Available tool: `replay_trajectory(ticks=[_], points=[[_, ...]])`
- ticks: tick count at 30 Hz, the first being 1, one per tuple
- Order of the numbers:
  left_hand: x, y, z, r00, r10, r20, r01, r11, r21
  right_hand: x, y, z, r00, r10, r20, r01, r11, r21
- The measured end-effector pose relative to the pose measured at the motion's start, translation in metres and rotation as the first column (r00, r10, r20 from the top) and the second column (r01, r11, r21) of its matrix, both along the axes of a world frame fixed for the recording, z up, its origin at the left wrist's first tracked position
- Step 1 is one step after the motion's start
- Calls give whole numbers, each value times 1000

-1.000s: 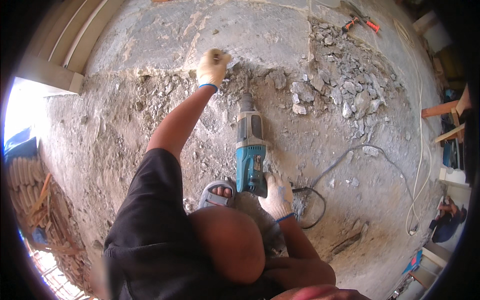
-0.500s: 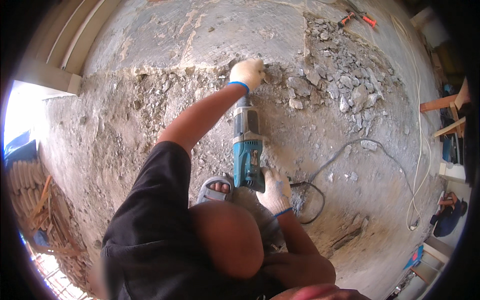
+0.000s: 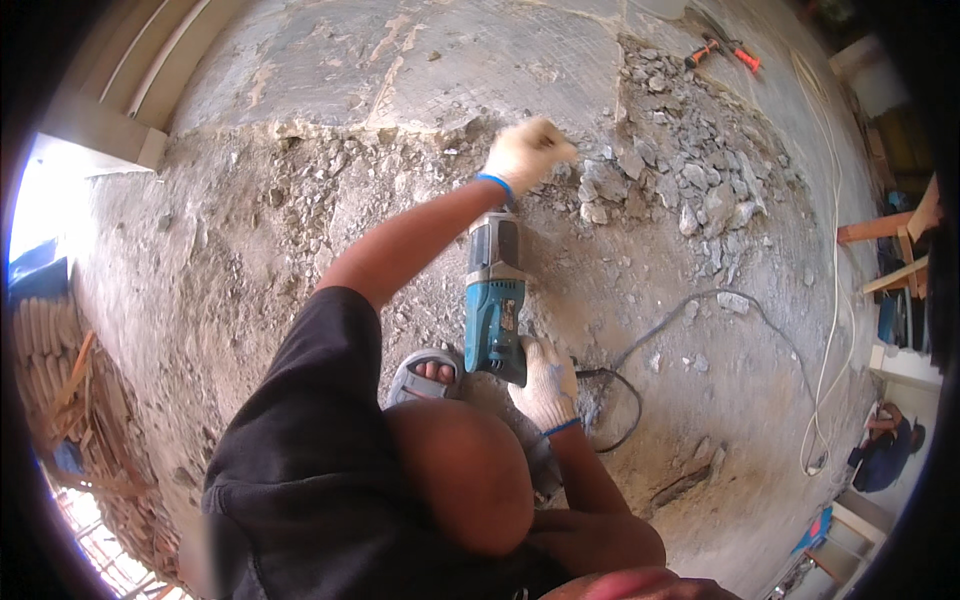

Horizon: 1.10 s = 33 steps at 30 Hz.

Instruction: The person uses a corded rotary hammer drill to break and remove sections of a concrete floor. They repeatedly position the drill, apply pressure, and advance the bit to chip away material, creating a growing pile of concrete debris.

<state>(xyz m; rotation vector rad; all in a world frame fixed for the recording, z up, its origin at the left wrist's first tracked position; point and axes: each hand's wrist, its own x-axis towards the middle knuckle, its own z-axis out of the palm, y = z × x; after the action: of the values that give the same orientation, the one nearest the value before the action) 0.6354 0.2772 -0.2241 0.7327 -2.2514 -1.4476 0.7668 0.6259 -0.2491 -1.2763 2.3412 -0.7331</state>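
My right hand [image 3: 548, 384], in a white knit glove, is wrapped round the rear handle of a teal and grey demolition hammer [image 3: 494, 312]. The tool points away from me, low over the broken floor. My left hand [image 3: 527, 157], gloved too, is beyond the tool's front end, beside the broken concrete pieces [image 3: 602, 182]. Its fingers look curled but are smeared by motion, and whether anything is in them does not show. My left forearm and hand cover the hammer's tip.
A rubble heap [image 3: 708, 185] lies to the right of the broken slab edge. Two orange-handled tools [image 3: 722, 52] lie at the far right. A black cord [image 3: 690, 298] loops right of the hammer. My sandalled foot [image 3: 425, 376] is close to its left. Another person [image 3: 889, 442] is at the right edge.
My left hand has moved right, away from the slab edge in front of the hammer and toward the rubble heap. My right hand and the hammer have hardly moved.
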Motion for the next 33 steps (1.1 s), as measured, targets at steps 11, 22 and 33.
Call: replay_trajectory(ticks=[11, 22, 33], points=[[62, -114, -63, 879, 476, 21, -417, 789, -451, 1, -3, 0, 999, 1, -53, 3, 998, 59], [190, 70, -29, 936, 113, 333, -335, 574, 747, -2, -15, 21, 997, 26, -75, -15, 990, 143], [166, 103, -42, 973, 123, 196, -223, 274, 936, -21, 4, 27, 968, 30, -250, 2, 992, 125]])
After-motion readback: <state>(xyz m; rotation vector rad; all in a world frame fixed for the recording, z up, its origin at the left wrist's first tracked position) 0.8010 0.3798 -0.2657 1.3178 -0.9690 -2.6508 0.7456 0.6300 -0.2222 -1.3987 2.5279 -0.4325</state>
